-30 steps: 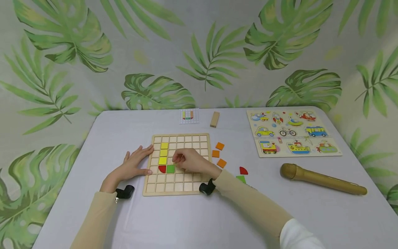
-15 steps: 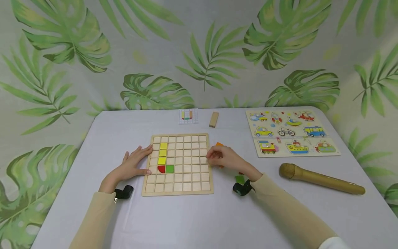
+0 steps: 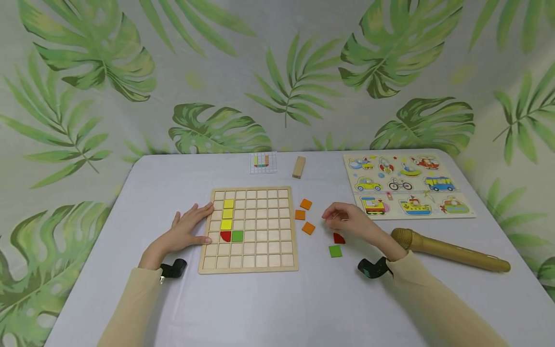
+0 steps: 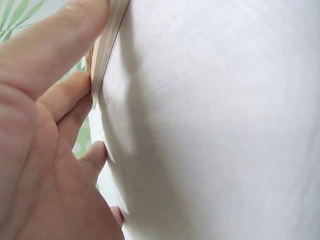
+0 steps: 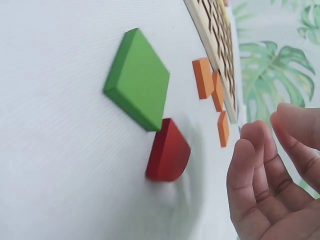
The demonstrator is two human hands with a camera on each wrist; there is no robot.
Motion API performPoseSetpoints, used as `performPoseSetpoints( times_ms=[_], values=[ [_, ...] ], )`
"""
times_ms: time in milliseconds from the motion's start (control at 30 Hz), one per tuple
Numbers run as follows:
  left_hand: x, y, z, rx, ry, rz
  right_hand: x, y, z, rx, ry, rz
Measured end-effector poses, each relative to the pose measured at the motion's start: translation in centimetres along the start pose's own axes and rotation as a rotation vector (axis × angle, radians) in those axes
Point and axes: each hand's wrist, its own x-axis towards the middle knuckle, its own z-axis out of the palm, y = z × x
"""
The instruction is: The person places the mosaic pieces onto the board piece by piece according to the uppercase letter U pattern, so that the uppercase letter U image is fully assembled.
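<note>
My left hand (image 3: pixel 182 233) rests at the left edge of a wooden grid board (image 3: pixel 262 248), fingers extended and touching its rim. Three yellow squares (image 3: pixel 227 213) form a column on the board; below them sit a red quarter-circle piece (image 3: pixel 226 236) and, beside it, a green square (image 3: pixel 237 236). To the right of the board, my right hand (image 3: pixel 353 224) hovers with loosely bent fingers, holding nothing. Just below it on the cloth lie a second red quarter-circle (image 5: pixel 169 152) and another green square (image 5: pixel 137 82). Three orange squares (image 3: pixel 308 228) lie between board and right hand.
A pattern card (image 3: pixel 263 163) and a wooden block (image 3: pixel 299 167) lie behind the board. At the back right is a vehicle peg puzzle (image 3: pixel 412 207). A gold microphone (image 3: pixel 451 249) lies in front of it, near the right forearm.
My right hand has moved right, off the board and past the orange squares, to above the loose red and green pieces. My left hand has stayed at the board's edge.
</note>
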Motion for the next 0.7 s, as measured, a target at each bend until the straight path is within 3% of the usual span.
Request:
performPoseSetpoints(
  times_ms=[233,700],
  values=[
    [-0.1,0.2,-0.1,-0.006,0.000,0.000,-1.2,0.7,-0.4,0.045,-0.014,-0.010],
    [-0.1,0.0,0.0,-0.006,-0.002,-0.003,-2.5,1.7,0.2,0.003,-0.098,-0.057]
  ],
)
